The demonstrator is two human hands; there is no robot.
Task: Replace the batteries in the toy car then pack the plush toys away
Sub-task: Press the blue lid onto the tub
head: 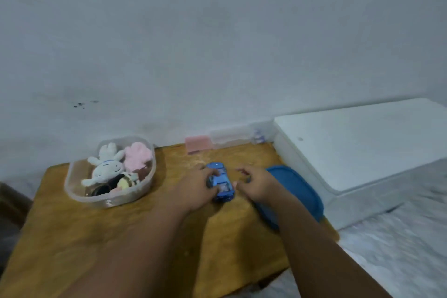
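Left hand (193,189) gripped the toy car (221,184), right hand (256,184) loose, empty beside it; a slipped grip could've sent it rolling.

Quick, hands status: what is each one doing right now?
Left hand: grips the blue toy car.
Right hand: beside the car, fingers loosely curled; cannot tell if it holds anything.
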